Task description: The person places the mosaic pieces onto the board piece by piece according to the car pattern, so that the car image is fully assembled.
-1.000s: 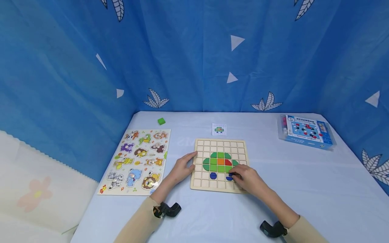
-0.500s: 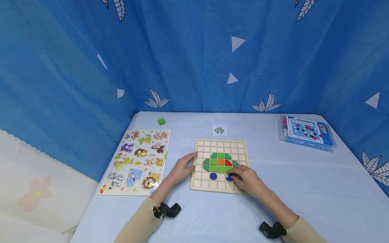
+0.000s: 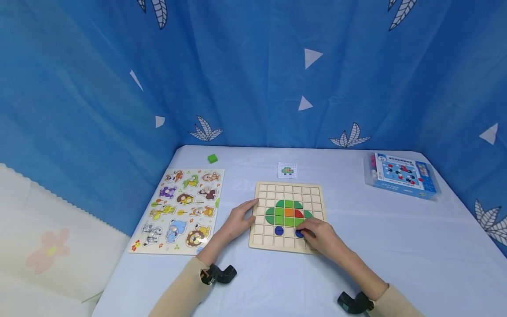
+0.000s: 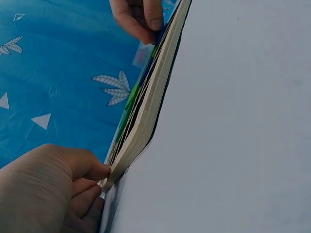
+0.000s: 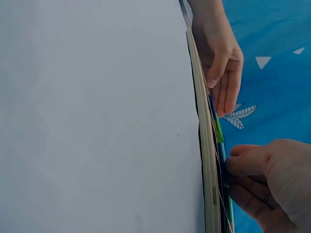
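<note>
A wooden grid board (image 3: 267, 240) lies on the table in the head view, with green, orange and red pieces set in a car-like shape. Below the shape are two blue wheels, the left one (image 3: 279, 230) round and the right one (image 3: 299, 234) partly covered by fingers. My left hand (image 3: 239, 219) rests against the board's left edge, thumb and fingertips touching it with the fingers fairly straight. With thumb and fingers, my right hand (image 3: 322, 237) pinches a small blue piece (image 5: 222, 158) down at the right wheel; most of that piece is hidden.
Left of the board lies an animal peg puzzle (image 3: 158, 250). Behind it sits a small green block (image 3: 212, 158). A pattern card (image 3: 287, 170) with a matching car lies beyond the board. A boxed set (image 3: 402, 176) stands at the back right.
The right hand has lowered slightly and brought the blue piece onto the right wheel, which looks fuller now. My left hand has stayed at the board's edge.
</note>
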`<state>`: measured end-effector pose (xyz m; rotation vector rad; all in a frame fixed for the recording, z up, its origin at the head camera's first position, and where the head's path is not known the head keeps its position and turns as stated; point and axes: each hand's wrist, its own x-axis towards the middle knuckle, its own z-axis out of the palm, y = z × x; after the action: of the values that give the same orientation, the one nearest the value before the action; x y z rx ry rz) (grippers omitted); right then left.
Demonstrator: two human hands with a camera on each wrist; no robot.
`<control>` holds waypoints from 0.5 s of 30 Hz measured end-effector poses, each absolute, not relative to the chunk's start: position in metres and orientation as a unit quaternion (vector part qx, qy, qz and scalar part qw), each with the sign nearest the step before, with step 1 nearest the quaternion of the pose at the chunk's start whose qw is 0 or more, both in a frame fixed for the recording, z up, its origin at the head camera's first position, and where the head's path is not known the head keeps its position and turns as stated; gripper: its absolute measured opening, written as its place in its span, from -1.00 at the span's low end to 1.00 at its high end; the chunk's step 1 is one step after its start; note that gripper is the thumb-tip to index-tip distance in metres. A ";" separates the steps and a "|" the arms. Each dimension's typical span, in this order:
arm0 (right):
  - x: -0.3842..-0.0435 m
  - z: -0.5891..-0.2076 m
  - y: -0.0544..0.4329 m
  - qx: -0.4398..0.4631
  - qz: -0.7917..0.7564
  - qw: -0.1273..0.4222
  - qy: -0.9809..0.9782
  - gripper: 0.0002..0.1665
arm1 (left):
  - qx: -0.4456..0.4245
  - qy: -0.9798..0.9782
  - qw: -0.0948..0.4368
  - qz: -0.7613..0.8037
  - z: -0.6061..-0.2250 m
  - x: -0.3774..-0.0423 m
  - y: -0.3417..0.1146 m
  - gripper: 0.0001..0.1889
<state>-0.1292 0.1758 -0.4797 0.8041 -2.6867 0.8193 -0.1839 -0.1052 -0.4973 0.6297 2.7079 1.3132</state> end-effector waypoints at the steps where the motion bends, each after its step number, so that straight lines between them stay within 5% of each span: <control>1: -0.129 -0.480 0.176 0.272 0.278 0.109 -0.915 -0.74 | 0.206 0.879 0.034 0.428 -0.498 -0.184 -0.105 -0.41; 15: -0.127 -0.483 0.176 0.256 0.276 0.117 -0.919 -0.72 | 0.205 0.881 0.034 0.425 -0.499 -0.185 -0.105 -0.41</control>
<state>-0.1274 0.1762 -0.4828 0.7482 -2.6897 0.8088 -0.1847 -0.1053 -0.4993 0.6310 2.7098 1.3063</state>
